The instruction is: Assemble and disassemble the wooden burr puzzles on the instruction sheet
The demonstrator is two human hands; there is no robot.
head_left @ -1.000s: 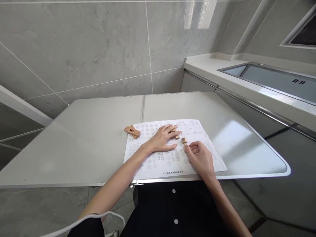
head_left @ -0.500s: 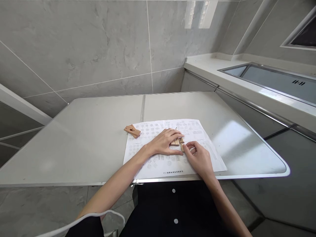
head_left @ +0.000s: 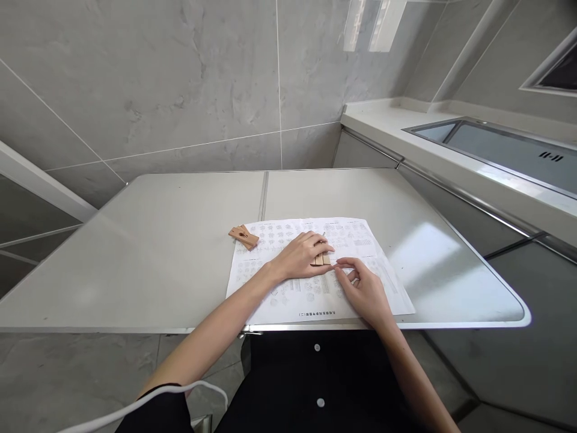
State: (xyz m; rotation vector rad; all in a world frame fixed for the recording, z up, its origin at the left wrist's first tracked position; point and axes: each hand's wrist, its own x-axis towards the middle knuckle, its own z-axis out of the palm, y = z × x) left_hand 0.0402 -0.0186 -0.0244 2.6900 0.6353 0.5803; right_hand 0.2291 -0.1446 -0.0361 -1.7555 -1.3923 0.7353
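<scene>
A printed paper sheet (head_left: 360,240) lies on a grey table (head_left: 180,240). My left hand (head_left: 302,255) rests on the sheet with its fingers curled over small wooden puzzle pieces (head_left: 321,259). My right hand (head_left: 365,288) meets them from the right, thumb and forefinger pinched against the pieces' edge. Most of the pieces are hidden under my fingers. Two more wooden pieces (head_left: 244,236) lie crossed at the sheet's upper left corner, apart from both hands.
A tiled wall stands behind the table. To the right runs a white counter (head_left: 406,126) with a steel sink (head_left: 505,147). A white cable (head_left: 148,403) hangs at the bottom left beside my dark clothing.
My right hand brought its wooden piece leftward against the pieces under my left hand. My left fingers went from stretched flat to curled over them.
</scene>
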